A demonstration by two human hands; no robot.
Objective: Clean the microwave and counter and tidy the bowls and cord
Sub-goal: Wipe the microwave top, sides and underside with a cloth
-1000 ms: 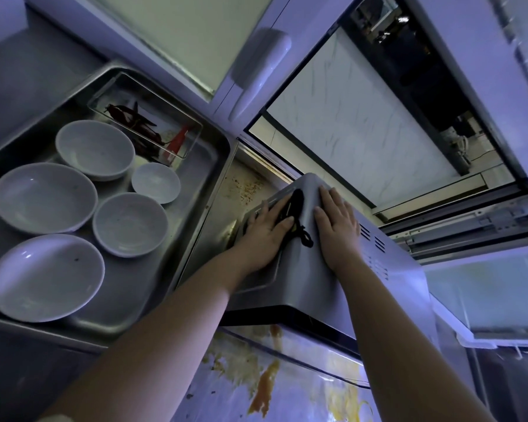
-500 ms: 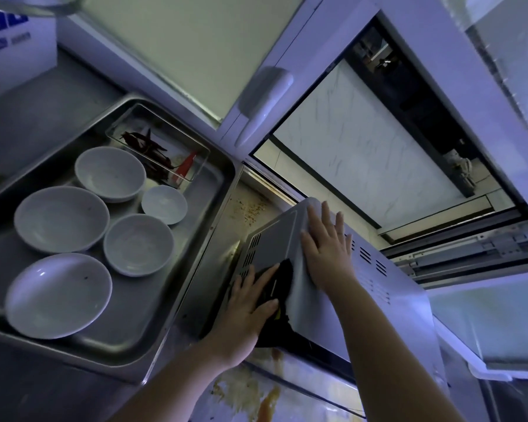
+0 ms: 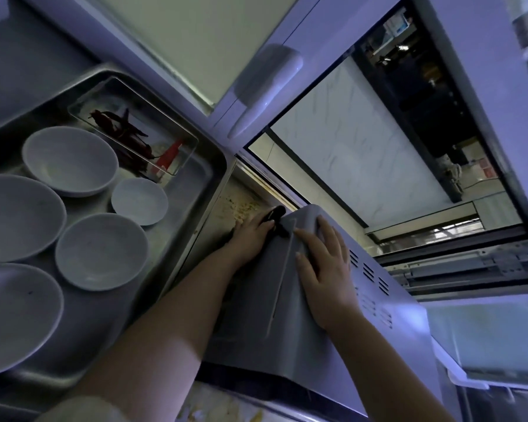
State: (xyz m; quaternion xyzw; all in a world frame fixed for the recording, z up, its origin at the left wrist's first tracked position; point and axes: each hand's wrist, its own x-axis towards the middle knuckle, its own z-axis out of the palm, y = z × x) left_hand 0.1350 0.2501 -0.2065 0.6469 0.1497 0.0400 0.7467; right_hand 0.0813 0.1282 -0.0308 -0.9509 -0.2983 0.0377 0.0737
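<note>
A silver microwave (image 3: pixel 403 345) stands on a steel counter (image 3: pixel 226 193), turned at an angle. My left hand (image 3: pixel 252 236) reaches along its left side to the far corner, fingers closed on a bundled black cord (image 3: pixel 274 213). Flat on the microwave's top lies my right hand (image 3: pixel 323 269), fingers spread, holding nothing. Several white bowls sit apart in a steel tray (image 3: pixel 220 166) to the left, among them a deep bowl (image 3: pixel 70 159), a small bowl (image 3: pixel 139 201) and a medium bowl (image 3: pixel 101 251). Yellow-orange stains (image 3: pixel 226 406) show on the microwave's front at the bottom edge.
Crumbs (image 3: pixel 244 207) lie on the counter behind the microwave. A clear box of dried red chillies (image 3: pixel 134 126) sits at the tray's far end. A white cabinet door with a long handle (image 3: pixel 265 83) and a window frame (image 3: pixel 393 153) stand close behind.
My left hand has carried the black cord from the microwave's near left side to its far corner. My right hand stays pressed flat on the top. The view has shifted closer.
</note>
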